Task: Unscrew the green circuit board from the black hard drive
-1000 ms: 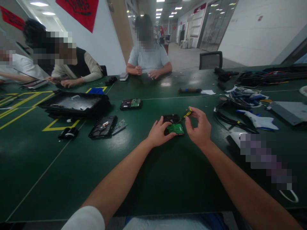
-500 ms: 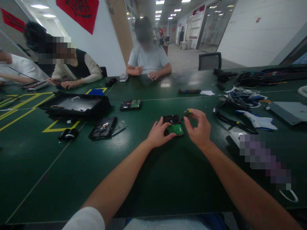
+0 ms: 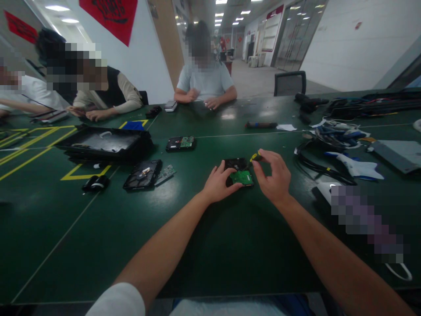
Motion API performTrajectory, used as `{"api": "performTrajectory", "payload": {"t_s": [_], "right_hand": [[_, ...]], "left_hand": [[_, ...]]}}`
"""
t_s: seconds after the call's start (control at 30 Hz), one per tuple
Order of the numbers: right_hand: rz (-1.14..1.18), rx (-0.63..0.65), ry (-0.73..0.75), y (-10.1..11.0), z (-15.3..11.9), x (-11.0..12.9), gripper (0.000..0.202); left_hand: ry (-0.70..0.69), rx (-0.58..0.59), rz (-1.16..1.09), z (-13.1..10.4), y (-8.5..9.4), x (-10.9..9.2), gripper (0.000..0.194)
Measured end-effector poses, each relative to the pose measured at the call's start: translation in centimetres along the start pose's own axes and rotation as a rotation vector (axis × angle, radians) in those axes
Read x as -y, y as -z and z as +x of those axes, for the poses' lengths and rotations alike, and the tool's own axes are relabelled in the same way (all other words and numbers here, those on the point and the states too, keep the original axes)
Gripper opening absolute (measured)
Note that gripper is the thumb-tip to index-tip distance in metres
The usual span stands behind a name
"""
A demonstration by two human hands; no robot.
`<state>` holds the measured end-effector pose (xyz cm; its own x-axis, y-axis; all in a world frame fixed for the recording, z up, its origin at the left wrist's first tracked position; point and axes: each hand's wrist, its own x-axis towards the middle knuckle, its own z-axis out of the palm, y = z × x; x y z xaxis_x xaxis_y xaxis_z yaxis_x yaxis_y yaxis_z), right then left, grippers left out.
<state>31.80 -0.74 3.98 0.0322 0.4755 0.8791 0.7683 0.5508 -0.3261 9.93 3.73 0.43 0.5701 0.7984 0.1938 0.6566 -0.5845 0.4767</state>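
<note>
A black hard drive (image 3: 234, 164) with a green circuit board (image 3: 242, 177) lies flat on the dark green table (image 3: 184, 245). My left hand (image 3: 219, 183) grips the drive from its left and front sides, fingers over its edge and thumb along the front. At the drive's right side, my right hand (image 3: 273, 175) pinches a small yellow and black screwdriver (image 3: 255, 156) between thumb and fingers. The screwdriver's tip is too small to make out against the drive's right edge.
Left are an opened drive (image 3: 143, 174), a loose board (image 3: 165, 174), another drive (image 3: 180, 143) and black trays (image 3: 105, 142). Cables (image 3: 340, 134), a grey metal box (image 3: 397, 154) and a blurred, pixelated object (image 3: 365, 215) lie right. A person (image 3: 205, 81) sits opposite.
The screwdriver's handle has turned a little in my right fingers. My left hand stays on the drive. The whole view has shifted slightly.
</note>
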Motion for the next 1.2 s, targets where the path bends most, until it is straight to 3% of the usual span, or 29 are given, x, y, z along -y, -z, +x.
{"api": "performTrajectory", "payload": {"t_s": [0.57, 0.77, 0.97, 1.2], "right_hand": [[-0.018, 0.007, 0.049, 0.16, 0.08, 0.44, 0.045], [0.041, -0.007, -0.043, -0.36, -0.36, 0.13, 0.045], [0.008, -0.007, 0.005, -0.33, -0.24, 0.00, 0.041], [0.066, 0.039, -0.063, -0.59, -0.44, -0.14, 0.047]], "left_hand": [[-0.004, 0.001, 0.015, 0.00, -0.06, 0.07, 0.064], [0.007, 0.004, 0.004, 0.03, 0.00, 0.05, 0.063], [0.003, 0.007, 0.015, -0.01, 0.12, -0.09, 0.064], [0.009, 0.003, -0.002, 0.07, -0.01, 0.04, 0.064]]}}
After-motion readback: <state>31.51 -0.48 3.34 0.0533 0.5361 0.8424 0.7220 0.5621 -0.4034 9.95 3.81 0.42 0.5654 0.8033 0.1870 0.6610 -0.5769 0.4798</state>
